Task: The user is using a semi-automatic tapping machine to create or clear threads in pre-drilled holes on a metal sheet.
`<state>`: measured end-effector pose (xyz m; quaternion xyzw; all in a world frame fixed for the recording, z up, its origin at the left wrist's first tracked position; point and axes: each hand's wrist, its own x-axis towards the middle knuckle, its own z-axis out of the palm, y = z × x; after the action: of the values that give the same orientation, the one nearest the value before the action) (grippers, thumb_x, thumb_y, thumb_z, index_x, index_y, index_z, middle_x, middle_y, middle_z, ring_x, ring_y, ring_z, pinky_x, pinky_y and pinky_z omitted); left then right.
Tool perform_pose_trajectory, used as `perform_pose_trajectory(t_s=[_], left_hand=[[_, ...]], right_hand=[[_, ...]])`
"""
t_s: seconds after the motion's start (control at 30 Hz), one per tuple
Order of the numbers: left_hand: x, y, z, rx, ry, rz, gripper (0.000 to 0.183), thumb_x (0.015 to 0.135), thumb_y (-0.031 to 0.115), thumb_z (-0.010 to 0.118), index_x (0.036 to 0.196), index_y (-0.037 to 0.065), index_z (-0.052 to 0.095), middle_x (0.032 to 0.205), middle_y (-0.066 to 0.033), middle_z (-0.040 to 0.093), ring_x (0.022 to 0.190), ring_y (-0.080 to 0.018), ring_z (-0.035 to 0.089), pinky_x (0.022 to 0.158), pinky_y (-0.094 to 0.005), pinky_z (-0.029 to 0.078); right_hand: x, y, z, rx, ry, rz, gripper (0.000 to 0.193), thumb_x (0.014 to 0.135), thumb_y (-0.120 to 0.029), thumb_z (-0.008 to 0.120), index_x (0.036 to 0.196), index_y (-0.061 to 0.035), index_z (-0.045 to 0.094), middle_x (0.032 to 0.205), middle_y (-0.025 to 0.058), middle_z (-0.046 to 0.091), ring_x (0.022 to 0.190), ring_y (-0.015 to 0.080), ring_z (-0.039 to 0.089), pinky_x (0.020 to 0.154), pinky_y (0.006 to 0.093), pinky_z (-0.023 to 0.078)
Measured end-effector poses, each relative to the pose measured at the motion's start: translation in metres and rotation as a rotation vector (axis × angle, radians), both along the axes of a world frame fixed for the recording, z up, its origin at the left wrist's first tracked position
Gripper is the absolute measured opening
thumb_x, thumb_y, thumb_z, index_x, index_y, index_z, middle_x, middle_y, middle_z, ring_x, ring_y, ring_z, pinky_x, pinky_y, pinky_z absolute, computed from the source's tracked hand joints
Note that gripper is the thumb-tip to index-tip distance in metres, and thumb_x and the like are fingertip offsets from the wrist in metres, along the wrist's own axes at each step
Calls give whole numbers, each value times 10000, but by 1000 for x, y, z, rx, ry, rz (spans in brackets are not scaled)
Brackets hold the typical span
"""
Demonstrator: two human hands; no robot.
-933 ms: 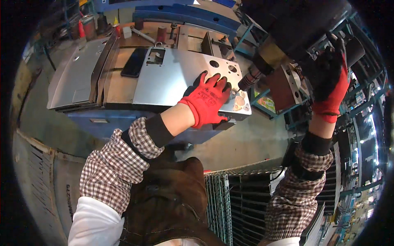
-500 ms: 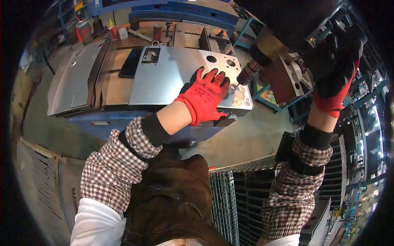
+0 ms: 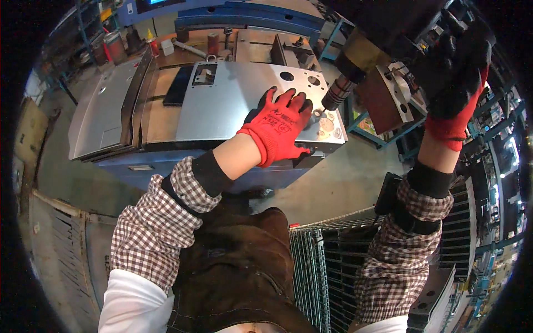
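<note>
My left hand (image 3: 280, 125), in a red glove with black fingertips, lies with fingers spread on a grey sheet-metal panel (image 3: 216, 114). Its thumb reaches over the panel's near edge. Round holes and a rectangular cutout pierce the panel. Just right of my fingers, a drill chuck (image 3: 337, 93) points down, its thin bit close over the panel's right end; whether they touch I cannot tell. My right hand (image 3: 458, 91), gloved alike, is raised at the right beside the dark drill head (image 3: 383, 22). Its fingers look curled, but what they hold is lost in the dark.
Another bent metal panel (image 3: 105, 108) leans at the table's left end. A bar (image 3: 189, 48), a red-brown cylinder (image 3: 213, 43) and a yellow-tipped bottle (image 3: 151, 44) stand behind. A wire cart (image 3: 311, 266) is close to my body, and a teal-framed stand (image 3: 383, 136) is right of the table.
The whole view has shifted slightly. My left hand stays spread on the panel, and my right hand remains raised beside the drill head.
</note>
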<state>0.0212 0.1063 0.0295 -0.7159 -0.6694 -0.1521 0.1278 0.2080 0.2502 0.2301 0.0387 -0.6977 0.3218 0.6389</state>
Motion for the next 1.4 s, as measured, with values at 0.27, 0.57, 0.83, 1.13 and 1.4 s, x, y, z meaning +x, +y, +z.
perform_pose_trajectory(t_s=[0.27, 0.57, 0.83, 1.13, 1.4], left_hand=[[5, 3, 2, 21, 28, -12, 882, 767, 559, 707, 1437, 51, 440, 1475, -195, 433, 1413, -370, 354, 1151, -602, 233], [5, 5, 11, -47, 5, -37, 913, 752, 579, 715, 1432, 32, 450, 1468, -221, 429, 1406, -389, 357, 1163, -582, 240], [4, 7, 6, -67, -28, -26, 963, 770, 611, 699, 1474, 21, 410, 1514, -260, 385, 1446, -406, 316, 1193, -568, 204], [2, 10, 4, -24, -35, -51, 975, 753, 628, 704, 1457, 15, 423, 1491, -256, 414, 1442, -380, 337, 1185, -567, 217], [3, 10, 1, -5, -27, -52, 974, 750, 629, 704, 1449, 9, 430, 1480, -251, 423, 1438, -385, 342, 1177, -587, 213]], right_hand=[[7, 0, 2, 53, 9, -49, 454, 1045, -312, 500, 1470, -154, 472, 1380, 75, 569, 1128, 223, 607, 938, 404, 532], [9, 4, 0, 96, 19, -75, 444, 1046, -289, 499, 1462, -135, 475, 1377, 78, 569, 1142, 226, 604, 947, 398, 528], [9, 5, -1, 129, 30, -99, 435, 1047, -268, 498, 1455, -118, 478, 1375, 79, 568, 1154, 229, 601, 955, 394, 525], [10, 2, -5, 157, 29, -130, 412, 1040, -219, 510, 1430, -86, 494, 1337, 86, 592, 1122, 225, 617, 939, 370, 531], [15, 7, -5, 67, -5, -85, 470, 1026, -176, 532, 1478, -71, 456, 1381, 93, 563, 1150, 204, 602, 909, 351, 529]])
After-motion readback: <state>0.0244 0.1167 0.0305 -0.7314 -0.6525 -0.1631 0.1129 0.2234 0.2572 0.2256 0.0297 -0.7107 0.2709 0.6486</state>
